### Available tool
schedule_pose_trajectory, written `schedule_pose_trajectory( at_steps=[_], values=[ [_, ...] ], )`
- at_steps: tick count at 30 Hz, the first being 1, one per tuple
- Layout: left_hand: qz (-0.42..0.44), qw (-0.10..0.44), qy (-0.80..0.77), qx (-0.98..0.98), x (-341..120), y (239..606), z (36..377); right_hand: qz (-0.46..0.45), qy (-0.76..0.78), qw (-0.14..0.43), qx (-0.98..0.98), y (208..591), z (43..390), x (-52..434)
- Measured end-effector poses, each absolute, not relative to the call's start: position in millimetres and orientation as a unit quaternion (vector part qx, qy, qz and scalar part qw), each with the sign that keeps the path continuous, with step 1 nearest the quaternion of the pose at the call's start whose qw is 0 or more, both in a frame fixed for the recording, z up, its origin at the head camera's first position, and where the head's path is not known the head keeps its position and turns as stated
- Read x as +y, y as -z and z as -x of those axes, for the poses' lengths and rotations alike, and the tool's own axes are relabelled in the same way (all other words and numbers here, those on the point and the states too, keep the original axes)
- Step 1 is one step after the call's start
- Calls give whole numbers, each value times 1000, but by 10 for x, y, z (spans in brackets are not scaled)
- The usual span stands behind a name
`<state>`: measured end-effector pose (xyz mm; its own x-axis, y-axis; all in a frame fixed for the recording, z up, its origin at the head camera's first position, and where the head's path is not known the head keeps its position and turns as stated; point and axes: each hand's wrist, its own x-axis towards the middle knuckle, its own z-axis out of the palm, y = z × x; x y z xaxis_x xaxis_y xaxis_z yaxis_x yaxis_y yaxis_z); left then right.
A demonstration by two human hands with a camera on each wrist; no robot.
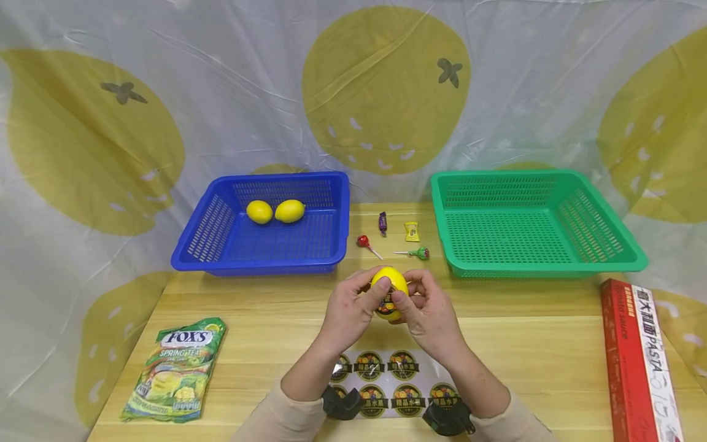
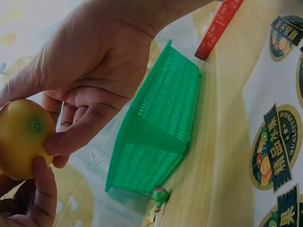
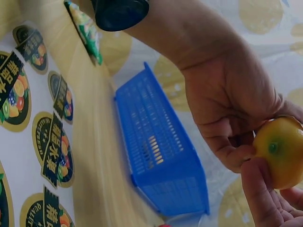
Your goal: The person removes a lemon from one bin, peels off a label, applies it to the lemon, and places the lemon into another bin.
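Observation:
A yellow lemon (image 1: 392,277) is held between both hands above the middle of the table. My left hand (image 1: 352,308) grips it from the left, its thumb lying on the front of the fruit. From the right, my right hand (image 1: 432,314) holds it with curled fingers, the thumb near a dark round sticker (image 1: 386,304) on the lemon. Its green-tinged end (image 2: 36,126) shows in the left wrist view. Below the hands lies a sheet (image 1: 389,382) of matching fruit stickers, partly covered by the forearms and wrist cameras.
Two lemons (image 1: 289,211) sit in the blue basket (image 1: 259,265) at back left. A green basket (image 1: 544,268) stands at back right. Between them lie two lollipops (image 1: 423,253) and two wrapped candies (image 1: 412,231). A FOX'S bag (image 1: 177,368) is left, a red pasta box (image 1: 629,362) right.

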<state>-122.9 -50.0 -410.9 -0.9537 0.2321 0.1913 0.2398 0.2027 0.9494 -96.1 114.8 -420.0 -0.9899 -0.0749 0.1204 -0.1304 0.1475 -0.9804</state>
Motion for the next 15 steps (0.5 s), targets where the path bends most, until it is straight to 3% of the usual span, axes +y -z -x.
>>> schedule_pose_trajectory(
  at_steps=[15],
  values=[
    [99, 78, 633, -764, -408, 4204, 1240, -52, -670, -10, -740, 4183, 978, 1136]
  ],
)
